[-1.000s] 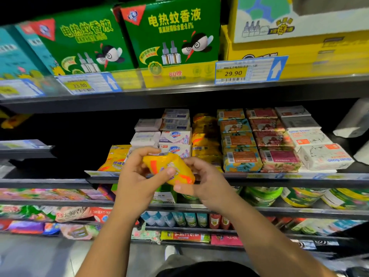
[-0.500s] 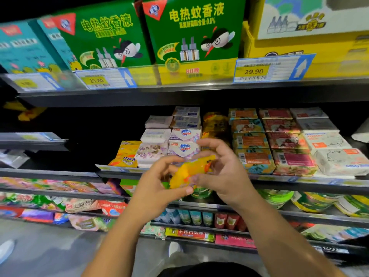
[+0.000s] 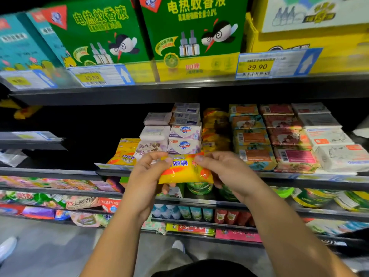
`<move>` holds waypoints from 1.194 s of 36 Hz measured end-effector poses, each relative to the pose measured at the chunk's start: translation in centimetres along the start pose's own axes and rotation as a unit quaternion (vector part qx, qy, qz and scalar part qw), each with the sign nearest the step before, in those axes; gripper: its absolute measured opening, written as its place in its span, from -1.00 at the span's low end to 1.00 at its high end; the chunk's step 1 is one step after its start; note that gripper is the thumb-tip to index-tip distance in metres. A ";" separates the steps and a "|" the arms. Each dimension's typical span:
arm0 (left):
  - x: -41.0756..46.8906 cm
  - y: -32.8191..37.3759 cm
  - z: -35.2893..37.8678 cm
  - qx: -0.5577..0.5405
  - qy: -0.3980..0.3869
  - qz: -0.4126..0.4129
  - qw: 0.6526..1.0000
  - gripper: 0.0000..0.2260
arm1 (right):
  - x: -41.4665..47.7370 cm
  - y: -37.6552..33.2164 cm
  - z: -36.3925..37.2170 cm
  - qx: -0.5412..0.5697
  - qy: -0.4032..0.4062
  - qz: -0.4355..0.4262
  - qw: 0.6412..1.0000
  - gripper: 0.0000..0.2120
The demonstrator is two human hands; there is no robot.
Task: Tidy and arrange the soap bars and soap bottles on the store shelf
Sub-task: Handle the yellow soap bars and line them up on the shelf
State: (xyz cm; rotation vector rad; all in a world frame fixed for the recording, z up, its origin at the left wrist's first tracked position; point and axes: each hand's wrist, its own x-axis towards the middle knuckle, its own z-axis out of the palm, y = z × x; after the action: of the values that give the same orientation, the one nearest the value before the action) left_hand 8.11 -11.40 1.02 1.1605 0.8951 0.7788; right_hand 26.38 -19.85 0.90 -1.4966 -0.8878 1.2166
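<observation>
I hold a yellow wrapped soap bar (image 3: pixel 184 168) flat and level in front of the soap shelf (image 3: pixel 299 177), its printed text upside down. My left hand (image 3: pixel 148 174) pinches its left end and my right hand (image 3: pixel 223 172) pinches its right end. Just behind it on the shelf stand a stack of white and lilac soap bars (image 3: pixel 184 134) and a column of yellow soap packs (image 3: pixel 216 128). Another yellow soap pack (image 3: pixel 124 152) leans at the shelf's left end. Orange, red and white boxed soaps (image 3: pixel 285 136) fill the right side.
Green boxes (image 3: pixel 191 27) and price tags (image 3: pixel 257 65) line the shelf above. Below are green round packs (image 3: pixel 199 187), small bottles (image 3: pixel 191 212) and colourful bags (image 3: pixel 79 202). The shelf space left of the soaps is dark. Shoes show on the grey floor.
The yellow bar has turned from tilted to flat and level, with its face toward me. Both hands shifted to its two ends, and the bar rose slightly toward the shelf front.
</observation>
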 end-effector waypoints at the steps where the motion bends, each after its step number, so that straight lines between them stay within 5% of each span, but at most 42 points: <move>1: 0.3 -0.1 -0.1 -0.001 0.006 -0.023 1.000 -0.77 | 0.1 0.2 0.1 -0.028 -0.001 0.024 0.999 -0.76; 5: 1.1 -0.7 -1.5 0.053 -0.027 -0.075 0.995 -0.78 | 0.4 0.5 0.7 -0.066 -0.027 0.070 0.995 -0.80; 10: 2.3 0.7 -3.4 0.132 -0.076 -0.033 0.988 -0.73 | 1.3 -0.9 1.7 -0.007 -0.025 0.075 0.997 -0.67; 14: 4.1 2.3 -5.3 0.169 -0.110 0.017 0.979 -0.67 | 2.3 -2.9 3.3 0.087 0.005 0.033 0.996 -0.80; 18: 5.2 4.0 -7.1 0.214 -0.172 0.050 0.960 -0.65 | 3.7 -4.6 5.6 0.185 -0.001 -0.021 0.982 -0.57; 22: 5.8 5.2 -8.9 0.234 -0.196 0.062 0.950 -0.62 | 5.6 -4.5 7.8 0.109 0.028 -0.070 0.991 -0.93; 25: 6.2 5.8 -10.6 0.286 -0.187 0.074 0.937 -0.60 | 7.0 -3.7 9.3 0.035 0.052 -0.110 0.992 -0.73; 30: 6.9 6.2 -11.9 0.478 -0.112 0.170 0.854 -0.62 | 8.6 -2.8 11.7 0.099 0.052 -0.136 0.984 -0.57; 33: 8.2 5.9 -12.6 0.557 -0.100 0.224 0.793 -0.57 | 9.1 -2.9 12.4 0.139 0.029 -0.128 0.982 -0.65; 36: 10.0 5.4 -13.7 0.556 -0.103 0.204 0.799 -0.60 | 10.2 -3.2 12.5 0.210 0.001 -0.093 0.973 -0.75; 38: 11.6 5.0 -14.6 0.558 -0.090 0.207 0.799 -0.60 | 11.5 -3.5 12.2 0.145 0.019 -0.110 0.983 -0.76; 40: 13.4 4.6 -15.6 0.576 -0.060 0.208 0.788 -0.57 | 13.0 -4.0 11.3 -0.075 0.081 -0.136 0.984 -0.85; 43: 16.5 3.8 -16.9 0.569 -0.009 0.182 0.802 -0.57 | 14.9 -3.7 9.5 -0.493 0.099 -0.116 0.857 -0.62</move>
State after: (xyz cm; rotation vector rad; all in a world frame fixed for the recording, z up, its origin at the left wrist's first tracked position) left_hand 0.12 11.11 -0.79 2.4580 1.1696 0.4759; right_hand 20.77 -2.74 0.36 -2.1557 -1.6200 0.3653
